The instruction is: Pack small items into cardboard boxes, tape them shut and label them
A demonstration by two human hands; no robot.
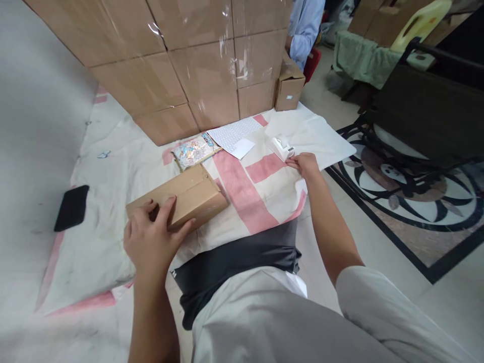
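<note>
My left hand (pixel 151 239) rests on the near end of a flat brown cardboard box (pixel 189 196), fingers spread over its top and edge. The box lies on a white and pink cloth (pixel 245 189) spread on the floor. My right hand (pixel 304 164) reaches out to the right, fingers curled, its tips touching a small white tape dispenser (pixel 282 147) on the cloth. Behind the box lie a colourful cartoon packet (pixel 194 150), a printed sheet of labels (pixel 236 132) and a small white card (pixel 243 147).
A wall of stacked cardboard cartons wrapped in film (pixel 181 60) stands behind the cloth, with a smaller carton (pixel 289 85) at its right. A black phone (pixel 71 206) lies at the left. Another person in a light blue sleeve (pixel 304 27) is at the back. A dark frame (pixel 423 111) stands right.
</note>
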